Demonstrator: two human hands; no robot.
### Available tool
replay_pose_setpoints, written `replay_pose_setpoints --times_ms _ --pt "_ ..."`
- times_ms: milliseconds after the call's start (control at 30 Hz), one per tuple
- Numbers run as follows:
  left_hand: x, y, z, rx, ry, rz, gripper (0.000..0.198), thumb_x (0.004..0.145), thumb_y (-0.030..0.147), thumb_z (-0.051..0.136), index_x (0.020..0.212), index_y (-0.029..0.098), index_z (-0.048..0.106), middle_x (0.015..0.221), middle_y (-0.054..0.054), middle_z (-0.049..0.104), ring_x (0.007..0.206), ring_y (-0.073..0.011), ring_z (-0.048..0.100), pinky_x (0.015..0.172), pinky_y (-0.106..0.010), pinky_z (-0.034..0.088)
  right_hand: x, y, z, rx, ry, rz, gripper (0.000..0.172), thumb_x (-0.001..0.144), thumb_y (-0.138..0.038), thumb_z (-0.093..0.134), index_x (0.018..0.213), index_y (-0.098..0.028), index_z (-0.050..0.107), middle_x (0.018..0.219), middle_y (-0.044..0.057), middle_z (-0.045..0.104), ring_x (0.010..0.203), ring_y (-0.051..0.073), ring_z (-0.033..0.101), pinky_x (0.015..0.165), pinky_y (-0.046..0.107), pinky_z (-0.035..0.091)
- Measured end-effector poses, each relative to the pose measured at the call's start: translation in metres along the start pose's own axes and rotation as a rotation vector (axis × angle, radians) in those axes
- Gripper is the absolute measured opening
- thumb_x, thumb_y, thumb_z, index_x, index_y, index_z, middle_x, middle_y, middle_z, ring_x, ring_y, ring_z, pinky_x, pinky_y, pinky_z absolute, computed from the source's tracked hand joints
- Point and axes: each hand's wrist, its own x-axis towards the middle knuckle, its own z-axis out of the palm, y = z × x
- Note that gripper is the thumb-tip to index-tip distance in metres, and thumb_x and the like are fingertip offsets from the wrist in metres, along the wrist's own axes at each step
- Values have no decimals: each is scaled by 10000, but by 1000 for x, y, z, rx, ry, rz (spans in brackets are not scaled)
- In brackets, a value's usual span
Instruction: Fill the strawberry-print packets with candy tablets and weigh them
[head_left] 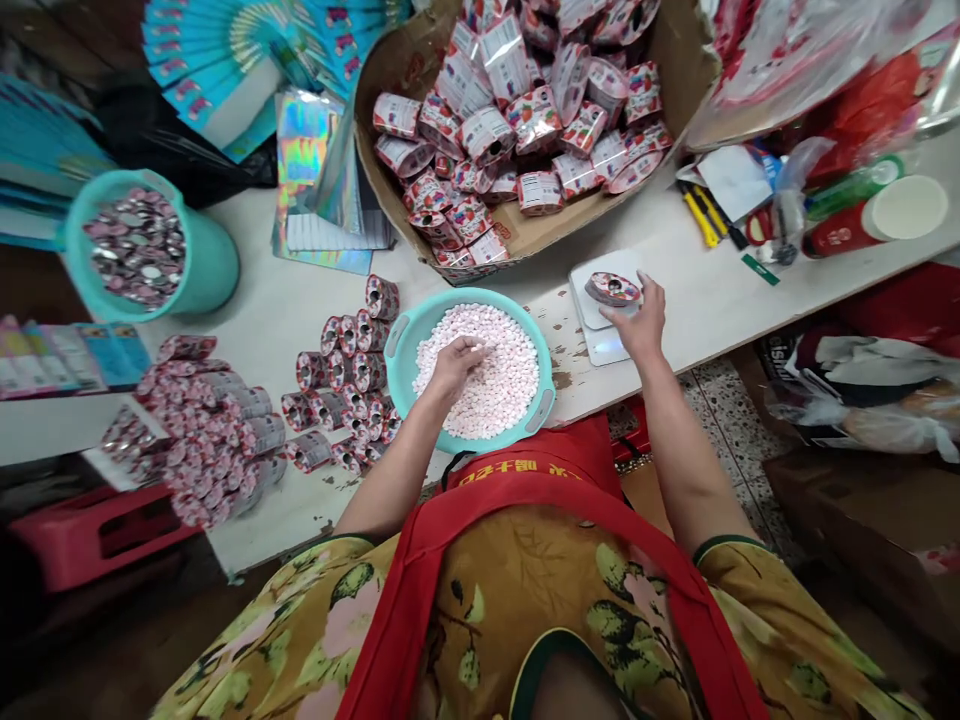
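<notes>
My left hand [454, 364] reaches into a teal basin [403, 340] filled with small white and pink candies [501, 375]; its fingers curl into the pile, and what they pinch is hidden. My right hand [639, 318] rests on a small white scale [600, 335], fingers closed on the edge of an open round pouch [613, 289] standing on it. To the left of the basin lie several filled, printed pouches [346, 378] in rows on the white table [697, 300].
A cardboard box [679, 60] of printed pouches stands at the back. A teal bucket [214, 265] of round lids is at the left, another pouch heap [214, 430] at front left. Holographic bags [311, 150], yellow cutters [701, 215] and cups [877, 215] lie around.
</notes>
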Motion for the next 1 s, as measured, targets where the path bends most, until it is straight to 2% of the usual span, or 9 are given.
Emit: replay_pose_setpoints --times_ms 100,200,267,333,433,500,600,700,1000 --pt "5 7 0 -267 -72 -129 314 605 223 774 868 160 614 746 -5 648 630 -89 574 558 -188 412 26 -13 17 59 -51 79 552 665 -499 786 1102 -213 608 1041 48 670 978 257 636 939 477 515" --pt "0 17 -1 -170 -82 -77 178 675 215 736 785 142 615 660 4 599 562 -74 519 517 -192 366 13 -40 14 118 -7 80 526 641 -517 803 1041 -225 625 938 8 692 840 215 657 876 443 545" --pt "-9 29 0 33 -106 67 98 737 206 693 787 142 637 625 14 567 548 -79 489 519 -207 351 -9 -67 9 161 -47 8 514 665 -499 798 1072 -236 628 982 10 698 858 207 662 858 425 556" --pt "-22 45 5 256 -145 286 60 794 201 650 835 157 660 674 7 588 612 -102 515 586 -231 392 -36 -99 9 198 -163 -77 465 701 -460 784 1090 -247 642 1033 18 698 907 212 664 859 415 557" --pt "-39 68 17 565 -187 640 83 864 184 578 864 179 661 840 -27 631 810 -153 569 761 -288 442 -67 -137 22 192 -340 -190 371 720 -389 773 1055 -261 678 1034 27 699 962 238 658 883 415 535" --pt "-43 75 24 753 -216 776 143 890 153 516 852 179 651 883 -50 621 881 -184 561 819 -321 440 -80 -153 33 161 -419 -223 320 731 -360 755 1026 -256 692 1005 37 700 964 257 650 881 416 518" --pt "-43 73 26 940 -236 817 210 903 121 443 874 180 643 881 -68 599 897 -211 535 830 -344 438 -87 -164 44 116 -483 -223 245 771 -359 703 994 -257 694 968 41 696 954 267 635 867 405 502" --pt "-42 66 22 972 -221 823 237 914 119 407 917 182 636 907 -77 593 920 -218 529 843 -344 439 -90 -167 49 94 -514 -200 222 764 -347 695 971 -268 687 965 39 689 943 268 628 856 393 500" --pt "-53 63 11 702 -229 864 288 933 139 381 1039 204 640 1065 -95 641 1049 -214 586 939 -358 482 -87 -171 53 127 -538 -185 210 734 -306 676 941 -268 674 949 27 695 917 258 641 841 384 505"
